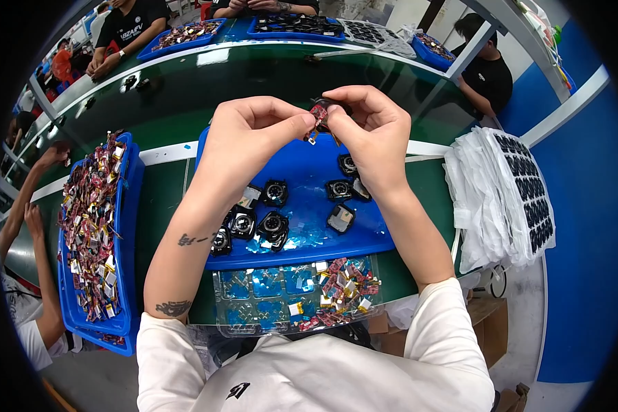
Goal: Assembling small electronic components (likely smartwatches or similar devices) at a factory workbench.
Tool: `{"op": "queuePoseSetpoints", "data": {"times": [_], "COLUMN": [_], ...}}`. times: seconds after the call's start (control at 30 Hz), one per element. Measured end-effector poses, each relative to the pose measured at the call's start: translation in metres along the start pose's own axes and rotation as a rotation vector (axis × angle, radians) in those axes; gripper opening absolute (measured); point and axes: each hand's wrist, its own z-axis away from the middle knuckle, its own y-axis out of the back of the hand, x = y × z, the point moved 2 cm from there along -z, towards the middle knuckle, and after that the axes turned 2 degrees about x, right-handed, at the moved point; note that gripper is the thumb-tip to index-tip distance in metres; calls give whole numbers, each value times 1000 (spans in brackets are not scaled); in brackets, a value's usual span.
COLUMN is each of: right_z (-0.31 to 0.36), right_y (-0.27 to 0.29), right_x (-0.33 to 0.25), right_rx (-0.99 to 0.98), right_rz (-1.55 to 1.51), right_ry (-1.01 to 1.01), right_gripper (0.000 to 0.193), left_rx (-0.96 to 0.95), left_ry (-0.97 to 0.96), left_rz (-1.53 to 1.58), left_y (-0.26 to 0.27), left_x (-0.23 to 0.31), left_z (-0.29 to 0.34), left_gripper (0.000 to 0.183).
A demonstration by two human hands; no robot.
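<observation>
Both my hands are raised above the blue tray, fingertips close together. My left hand pinches a small red circuit board between thumb and fingers. A short orange-and-white tail hangs below it. In my right hand is a black watch case, mostly hidden by the fingers; the board is up against it. Whether the two are joined, I cannot tell. Below, several black watch cases lie in the tray in two groups, with a separate watch case between my forearms.
A clear compartment tray holds blue film pieces and circuit boards with batteries. Left stands a blue bin heaped with boards; right, stacked white trays of black parts. Co-workers sit beyond the green belt and to the left.
</observation>
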Motion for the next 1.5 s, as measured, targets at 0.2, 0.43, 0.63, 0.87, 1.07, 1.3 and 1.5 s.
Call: {"op": "queuePoseSetpoints", "data": {"times": [0.2, 0.43, 0.63, 0.87, 1.07, 1.3, 1.5], "right_z": [0, -4, -39, -88, -77, -9, 67], "right_y": [-2, -1, 20, 105, 113, 66, 50], "right_x": [-4, -1, 32, 196, 194, 57, 2], "right_rx": [-48, -88, -105, 92, 89, -515, -852], "right_rz": [-50, -47, 182, 549, 782, 626, 734], "right_ry": [13, -3, -203, -610, -573, -183, -78], "right_gripper": [15, 17, 14, 14, 21, 19, 22], "left_rx": [89, 178, 190, 229, 241, 209, 101], "left_ry": [-69, -85, -163, -235, -184, -316, -202], "left_rz": [0, -202, -195, -218, -335, -346, -330], "left_y": [1, 6, 19, 23, 26, 25, 11], "left_x": [-1, -2, 2, 12, 19, 11, 29], "left_z": [-3, -8, -11, -6, 0, -5, 7], "left_gripper": [17, 20, 22, 27, 51, 29, 16]}}
